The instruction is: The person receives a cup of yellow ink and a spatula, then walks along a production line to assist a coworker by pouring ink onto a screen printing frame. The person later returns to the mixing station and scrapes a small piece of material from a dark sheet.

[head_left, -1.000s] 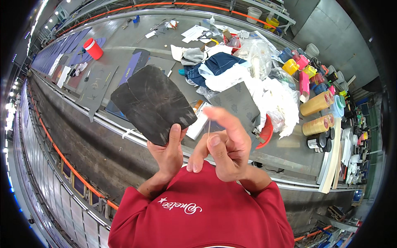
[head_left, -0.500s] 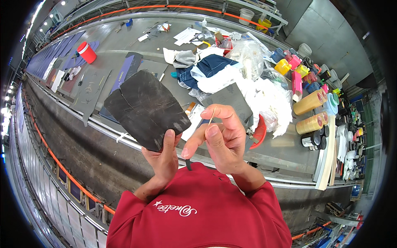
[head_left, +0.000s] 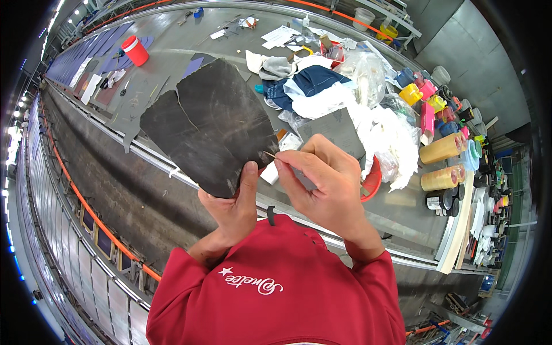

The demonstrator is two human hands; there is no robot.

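My left hand (head_left: 234, 210) grips a black flat sheet (head_left: 213, 121) by its near edge, thumb on top and fingers underneath. The sheet is held up and tilted above the table, with scuffs and a crooked crack or crease running in from its far left edge. Between the thumb and forefinger of my right hand (head_left: 330, 187) is a thin pale stick (head_left: 269, 154), like a toothpick. Its tip meets or lies just over the sheet's right edge, close to my left thumb. The fingers under the sheet are hidden.
Beyond the sheet, a long grey table (head_left: 190, 31) carries a pile of cloths (head_left: 313, 89), plastic bags (head_left: 365, 75) and a red cooler (head_left: 135, 52). At right stand tape rolls (head_left: 440, 150), black jars (head_left: 440, 199) and colourful cups (head_left: 411, 94). A red bowl (head_left: 372, 179) sits beside my right hand.
My right hand has turned and brought the stick left and down to the sheet's edge. The sheet now looks larger and nearer. The view has shifted slightly.
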